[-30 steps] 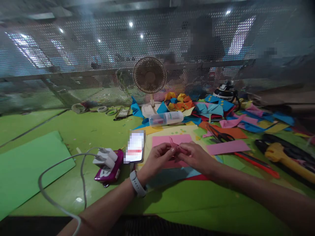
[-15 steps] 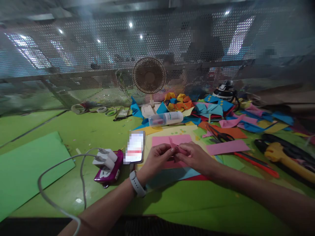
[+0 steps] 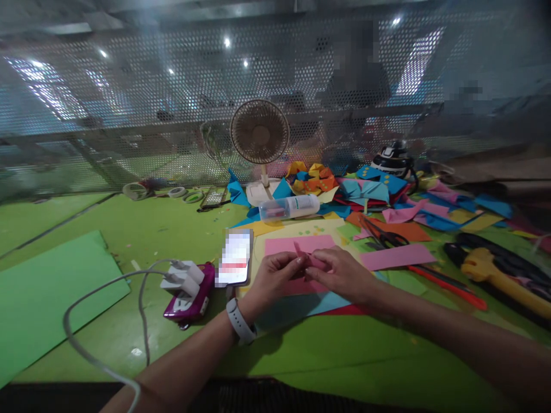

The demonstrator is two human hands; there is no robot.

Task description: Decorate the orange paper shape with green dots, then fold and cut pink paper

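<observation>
Between my two hands is a small folded piece of pink paper (image 3: 317,262), with one narrow end sticking up at its left. My left hand (image 3: 279,274), with a pale watch strap at the wrist, pinches its left side between thumb and fingers. On the other side my right hand (image 3: 342,274) grips the paper with its fingers curled. Part of the fold is hidden behind my fingers. Beneath the hands lies a flat pink sheet (image 3: 279,245), on top of a light blue sheet (image 3: 297,307) and a pale yellow one (image 3: 331,228).
Left of my hands lie a lit phone (image 3: 235,258) and a purple power strip (image 3: 189,307) with white chargers and cables. Scissors (image 3: 390,236), a pink strip (image 3: 400,257), a red-handled tool (image 3: 451,287) and a yellow tool (image 3: 486,267) lie right. A fan (image 3: 260,135) stands behind.
Both hands stay almost in place, still holding the pink paper. Its upright end leans slightly differently, and the whole view has shifted a little.
</observation>
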